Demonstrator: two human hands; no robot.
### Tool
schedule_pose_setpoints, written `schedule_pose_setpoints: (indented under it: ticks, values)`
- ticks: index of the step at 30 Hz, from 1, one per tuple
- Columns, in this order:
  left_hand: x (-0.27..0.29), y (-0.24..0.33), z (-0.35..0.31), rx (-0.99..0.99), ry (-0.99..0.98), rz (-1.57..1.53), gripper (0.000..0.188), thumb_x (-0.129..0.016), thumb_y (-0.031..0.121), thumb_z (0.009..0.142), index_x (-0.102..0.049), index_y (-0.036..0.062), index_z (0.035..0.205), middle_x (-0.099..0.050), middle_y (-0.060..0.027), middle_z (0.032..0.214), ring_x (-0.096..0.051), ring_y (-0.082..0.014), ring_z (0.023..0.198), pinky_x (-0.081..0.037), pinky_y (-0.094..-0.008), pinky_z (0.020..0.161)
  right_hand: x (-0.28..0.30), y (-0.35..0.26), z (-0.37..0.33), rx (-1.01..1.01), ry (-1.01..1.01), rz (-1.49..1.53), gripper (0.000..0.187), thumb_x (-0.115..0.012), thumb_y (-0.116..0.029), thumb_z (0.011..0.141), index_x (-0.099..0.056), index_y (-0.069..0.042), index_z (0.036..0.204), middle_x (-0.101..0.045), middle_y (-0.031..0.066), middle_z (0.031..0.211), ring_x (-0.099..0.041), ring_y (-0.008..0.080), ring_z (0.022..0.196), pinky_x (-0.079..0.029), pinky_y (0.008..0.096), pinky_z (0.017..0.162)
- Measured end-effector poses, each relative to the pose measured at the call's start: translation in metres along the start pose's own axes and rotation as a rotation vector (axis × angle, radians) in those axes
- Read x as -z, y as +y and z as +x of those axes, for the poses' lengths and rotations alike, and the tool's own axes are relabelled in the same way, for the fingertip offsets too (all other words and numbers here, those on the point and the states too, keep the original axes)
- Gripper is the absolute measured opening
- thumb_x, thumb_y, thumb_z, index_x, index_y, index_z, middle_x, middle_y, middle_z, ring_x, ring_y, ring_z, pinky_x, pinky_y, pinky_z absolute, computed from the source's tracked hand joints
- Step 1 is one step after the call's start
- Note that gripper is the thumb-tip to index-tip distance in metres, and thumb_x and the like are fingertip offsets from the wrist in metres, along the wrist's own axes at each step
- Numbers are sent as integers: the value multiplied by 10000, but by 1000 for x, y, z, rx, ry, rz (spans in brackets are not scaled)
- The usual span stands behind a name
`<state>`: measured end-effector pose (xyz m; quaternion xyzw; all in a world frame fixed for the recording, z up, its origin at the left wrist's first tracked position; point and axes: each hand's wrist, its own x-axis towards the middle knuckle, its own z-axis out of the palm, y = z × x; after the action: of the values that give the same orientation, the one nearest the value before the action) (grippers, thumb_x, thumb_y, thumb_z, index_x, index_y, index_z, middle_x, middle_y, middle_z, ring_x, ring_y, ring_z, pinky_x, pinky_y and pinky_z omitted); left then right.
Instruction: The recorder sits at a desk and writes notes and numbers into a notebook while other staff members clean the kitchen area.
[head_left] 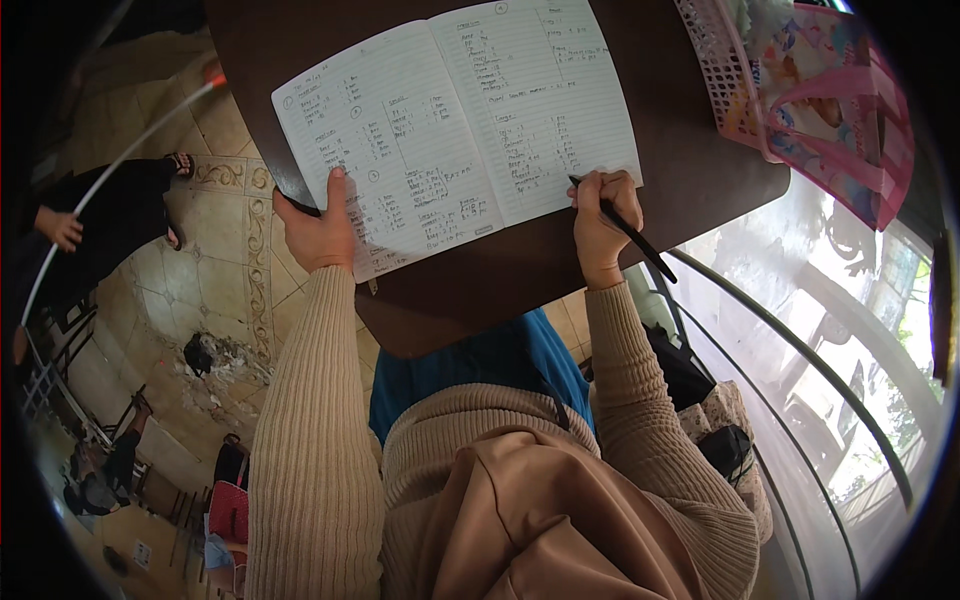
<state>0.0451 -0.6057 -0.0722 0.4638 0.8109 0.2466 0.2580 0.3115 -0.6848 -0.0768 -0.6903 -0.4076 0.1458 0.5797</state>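
An open lined notebook [540, 130] covered in handwriting lies on a dark brown table. My left hand [318, 225] grips its lower left edge, thumb on the left page and the other fingers out of sight underneath. A dark edge of something I cannot make out shows beside that hand. A black pen [637, 240] is pinched in my right hand [607, 225], which rests at the lower right of the right page. The pen's tip is at the written lines there, and its back end slants down to the right past the table's edge.
On the table's far right stand a pink mesh basket [700, 50] and a pink patterned bag [830, 100]. A person in dark clothes [110, 215] is on the tiled floor at the left, near a pile of debris [225, 365]. Chairs and a bright window flank me.
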Motion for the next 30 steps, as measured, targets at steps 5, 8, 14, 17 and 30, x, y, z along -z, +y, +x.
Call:
schedule_pose_setpoints:
  ticks: [5, 8, 14, 17, 30]
  values:
    - [-1, -2, 2, 2, 4, 32, 912, -661, 525, 691, -276, -20, 1313, -533, -204, 1163, -538, -314, 1060, -422, -346, 887, 1, 2, 0, 22, 6, -91, 309, -597, 92, 697, -353, -42, 563, -484, 61, 579, -525, 134, 484, -430, 250, 450]
    - [0, -1, 1, 12, -1, 22, 903, -662, 519, 693, -282, -19, 1310, -541, -197, 1154, -542, -315, 1052, -424, -345, 881, 0, 1, 1, 73, -11, -89, 296, -604, 93, 679, -367, -43, 565, -482, 61, 577, -500, 141, 471, -418, 253, 454]
    - [1, 6, 0, -3, -7, -2, 869, -662, 501, 707, -298, -20, 1300, -560, -189, 1127, -553, -306, 1037, -427, -334, 866, 0, 4, 2, 151, -14, -165, 279, -596, 103, 671, -380, -40, 570, -479, 69, 581, -466, 152, 459, -404, 257, 454]
    - [-1, 3, 1, -1, 14, 8, 857, -665, 494, 709, -305, -17, 1296, -562, -191, 1124, -553, -304, 1036, -425, -334, 867, -1, 6, 3, 177, 14, -151, 275, -592, 108, 670, -382, -39, 571, -481, 71, 584, -464, 156, 459, -405, 259, 452]
    - [1, 7, -1, -14, -8, -9, 837, -665, 490, 716, -311, -6, 1291, -551, -184, 1143, -543, -291, 1053, -422, -332, 876, 7, 7, 6, 81, 66, -66, 284, -597, 93, 681, -378, -46, 565, -486, 64, 559, -476, 143, 446, -395, 256, 440]
